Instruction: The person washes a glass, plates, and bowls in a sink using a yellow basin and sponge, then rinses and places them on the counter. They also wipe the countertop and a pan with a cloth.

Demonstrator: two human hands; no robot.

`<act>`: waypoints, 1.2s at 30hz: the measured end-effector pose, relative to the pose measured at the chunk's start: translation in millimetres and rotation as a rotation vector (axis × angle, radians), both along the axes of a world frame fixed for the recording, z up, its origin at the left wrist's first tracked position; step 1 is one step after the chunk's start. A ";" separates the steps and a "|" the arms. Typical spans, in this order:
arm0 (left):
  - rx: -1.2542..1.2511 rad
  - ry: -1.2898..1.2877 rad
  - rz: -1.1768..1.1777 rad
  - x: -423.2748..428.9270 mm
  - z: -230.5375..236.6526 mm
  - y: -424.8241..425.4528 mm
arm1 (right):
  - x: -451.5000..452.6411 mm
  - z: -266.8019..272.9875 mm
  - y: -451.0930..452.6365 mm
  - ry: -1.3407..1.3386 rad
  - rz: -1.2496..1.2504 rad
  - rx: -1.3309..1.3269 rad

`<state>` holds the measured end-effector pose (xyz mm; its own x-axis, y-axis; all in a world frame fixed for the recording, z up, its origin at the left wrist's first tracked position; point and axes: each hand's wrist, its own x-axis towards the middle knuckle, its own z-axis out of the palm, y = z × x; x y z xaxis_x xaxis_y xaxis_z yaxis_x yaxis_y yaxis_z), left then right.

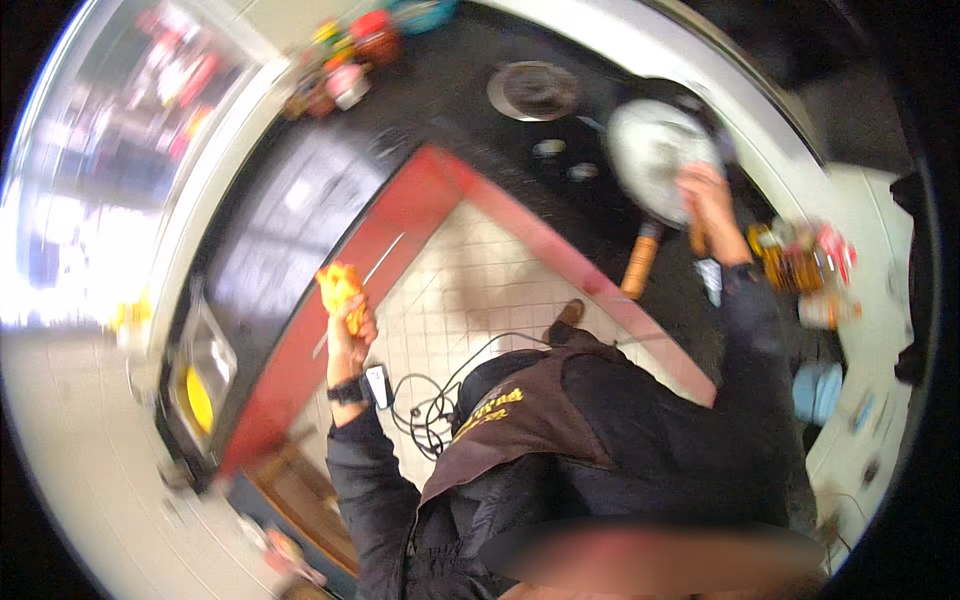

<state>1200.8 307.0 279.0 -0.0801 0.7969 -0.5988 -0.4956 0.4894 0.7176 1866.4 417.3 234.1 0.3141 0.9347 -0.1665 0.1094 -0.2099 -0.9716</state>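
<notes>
My left hand (351, 321) is closed around a crumpled orange-yellow cloth (341, 289) in front of the red cabinet below the counter. At the right, my right hand (705, 191) is over the rim of a light round lid or pan (649, 154) at the stove. Motion blur hides whether its fingers grip the rim or something on it. A wooden handle (640, 262) sticks out from below the round piece towards me. Another brown handle-like piece (698, 238) shows just under my right hand.
A second burner (534, 90) lies left of the pan. Jars (375, 37) stand in the far corner, bottles (795, 262) at the right. A sink (217, 360) with a yellow item (198, 399) is at the left. Black cable (424, 420) lies coiled on the tiled floor.
</notes>
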 end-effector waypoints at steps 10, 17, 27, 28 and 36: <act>0.044 -0.078 0.290 -262.4 -0.9 -227.9 | -62.7 6.7 -27.1 -0.186 -0.215 0.103; 0.110 -0.050 0.488 -349.2 7.6 -331.4 | -321.0 13.1 -17.2 -0.021 0.258 0.143; 0.053 -0.038 0.768 -450.7 -14.6 -427.6 | -836.1 6.7 -80.2 0.223 0.877 -0.116; 0.045 -0.060 0.782 -466.3 -14.3 -435.3 | -882.9 9.7 -90.8 0.273 0.956 -0.116; 0.015 -0.068 1.012 -592.9 -6.5 -474.4 | -1194.7 39.2 -195.1 0.628 1.409 -0.476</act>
<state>607.9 -167.4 272.4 -0.6881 0.3809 -0.6176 -0.7123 -0.1923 0.6750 671.8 222.1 273.3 -0.9322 0.2348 -0.2753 0.0964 -0.5722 -0.8144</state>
